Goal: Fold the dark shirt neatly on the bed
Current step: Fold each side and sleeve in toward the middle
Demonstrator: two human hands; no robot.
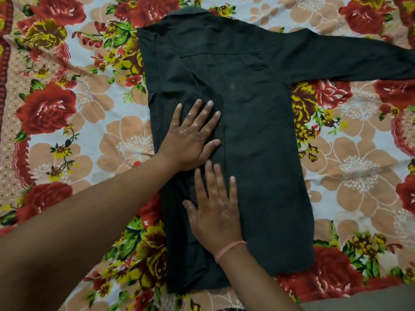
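Dark shirt [258,135] lies centre frame on the floral bed sheet [89,122], collar toward the top | head view: your left hand [190,140] and right hand [215,212] rest flat, fingers spread, gripping nothing, on the folded-in panel, likely to set its crease | one sleeve [348,57] lies unfolded, reaching the upper right of frame

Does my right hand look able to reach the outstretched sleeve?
Likely yes: the right hand rests flat on the shirt, holding nothing, and only flat fabric lies between it and the sleeve.
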